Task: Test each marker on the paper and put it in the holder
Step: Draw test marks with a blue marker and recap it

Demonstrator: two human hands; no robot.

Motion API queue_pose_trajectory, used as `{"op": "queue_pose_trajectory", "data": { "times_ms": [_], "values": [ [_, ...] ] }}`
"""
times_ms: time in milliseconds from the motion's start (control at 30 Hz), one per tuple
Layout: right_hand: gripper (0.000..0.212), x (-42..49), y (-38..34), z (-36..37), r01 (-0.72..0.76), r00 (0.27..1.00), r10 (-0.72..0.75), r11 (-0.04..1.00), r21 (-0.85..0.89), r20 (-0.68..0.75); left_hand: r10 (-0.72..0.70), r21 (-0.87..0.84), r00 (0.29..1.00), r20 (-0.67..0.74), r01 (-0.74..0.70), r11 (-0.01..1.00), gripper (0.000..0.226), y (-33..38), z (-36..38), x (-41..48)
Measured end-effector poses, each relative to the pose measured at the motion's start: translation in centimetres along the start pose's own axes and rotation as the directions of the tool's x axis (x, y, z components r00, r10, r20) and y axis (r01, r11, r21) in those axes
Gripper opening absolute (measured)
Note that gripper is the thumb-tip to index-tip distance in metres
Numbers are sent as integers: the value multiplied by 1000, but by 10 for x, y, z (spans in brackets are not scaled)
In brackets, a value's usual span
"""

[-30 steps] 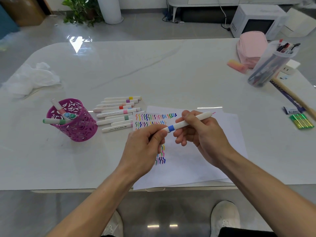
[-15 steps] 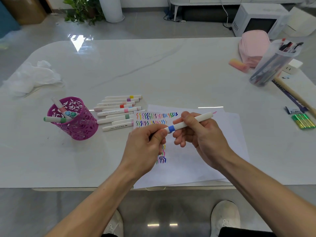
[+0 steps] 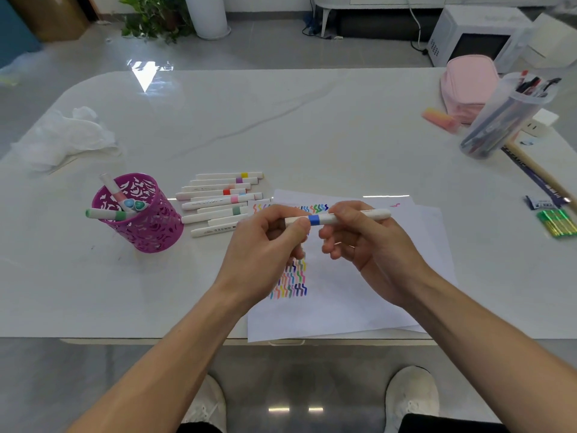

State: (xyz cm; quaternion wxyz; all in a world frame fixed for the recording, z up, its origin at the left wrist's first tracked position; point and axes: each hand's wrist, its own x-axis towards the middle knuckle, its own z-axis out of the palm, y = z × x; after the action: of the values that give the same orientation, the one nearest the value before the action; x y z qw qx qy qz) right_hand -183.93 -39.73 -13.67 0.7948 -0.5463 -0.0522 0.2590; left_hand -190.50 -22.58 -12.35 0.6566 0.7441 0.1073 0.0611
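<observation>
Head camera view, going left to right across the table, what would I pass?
You'd pass the white tissue → purple holder → row of loose markers → blue-banded marker → pink pouch → green pack.

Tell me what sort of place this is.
Likely a room in a home or small office: a big white table with markers and paper, a microwave beyond it, and a leafy plant.

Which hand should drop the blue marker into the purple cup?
Probably the left hand: it pinches the blue marker nearest the purple cup; the right hand holds it farther off, above the paper.
</observation>
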Motion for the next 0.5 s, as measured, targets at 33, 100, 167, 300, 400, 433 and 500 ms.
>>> {"op": "queue_pose_trajectory", "data": {
  "times_ms": [33,100,167,300,400,433,500],
  "values": [
    [23,0,1,-1,-12,1000,12,1000,9,-10,-21,-45,1000,-15,20,999,11,0,-1,0],
    [27,1,2,-3,-24,999,24,1000,-4,-25,-46,-127,998,-44,40,991,11,0,-6,0],
    [32,2,3,-5,-23,999,19,996,-91,-45,-51,-196,996,-74,36,980,12,1,-11,1],
    [28,4,10,-6,22,990,-90,865,-502,-113,2,-292,978,-207,-63,954,13,6,-26,6],
    [22,3,17,-10,17,972,-203,566,-824,-120,139,-171,930,-340,-207,963,8,12,-43,6],
    [19,3,18,-11,26,970,-226,456,-890,-87,208,-88,900,-383,-260,962,9,15,-49,5],
    [15,1,21,-10,65,971,-238,269,-961,-1,328,87,819,-471,-327,941,14,21,-64,2]
  ]
}}
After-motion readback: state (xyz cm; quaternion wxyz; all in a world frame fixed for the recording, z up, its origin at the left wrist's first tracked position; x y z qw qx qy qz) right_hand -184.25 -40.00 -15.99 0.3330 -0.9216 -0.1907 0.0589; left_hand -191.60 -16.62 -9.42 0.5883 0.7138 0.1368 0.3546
